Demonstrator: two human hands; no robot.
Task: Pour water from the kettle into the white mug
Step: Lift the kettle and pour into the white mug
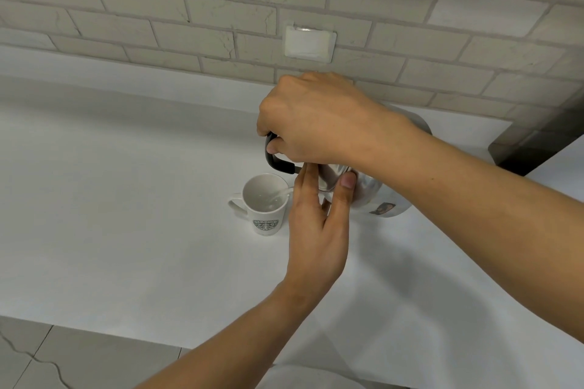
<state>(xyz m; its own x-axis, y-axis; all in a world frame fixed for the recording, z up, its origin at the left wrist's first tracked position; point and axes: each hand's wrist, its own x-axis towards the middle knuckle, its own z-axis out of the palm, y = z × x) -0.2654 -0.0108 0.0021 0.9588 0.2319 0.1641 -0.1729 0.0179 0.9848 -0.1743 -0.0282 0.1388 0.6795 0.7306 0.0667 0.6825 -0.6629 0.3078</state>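
Observation:
A white mug (266, 218) with a green round logo stands on the white counter (126, 199), its handle pointing left. A steel kettle (376, 196) is tilted towards it from the right. A thin stream of water (283, 193) runs over the mug's right rim, and a little water lies inside. My right hand (316, 117) comes from the right and grips the kettle's black handle (278, 164) from above. My left hand (316, 230) reaches up from below, its fingers and thumb pressed on the kettle's shiny lid (330, 177). The spout is hidden behind my left fingers.
A tiled wall with a white socket plate (309, 43) rises behind the counter. A dark block (531, 148) stands at the right end of the counter. The counter's front edge runs along the lower left, with floor tiles (47, 357) below it.

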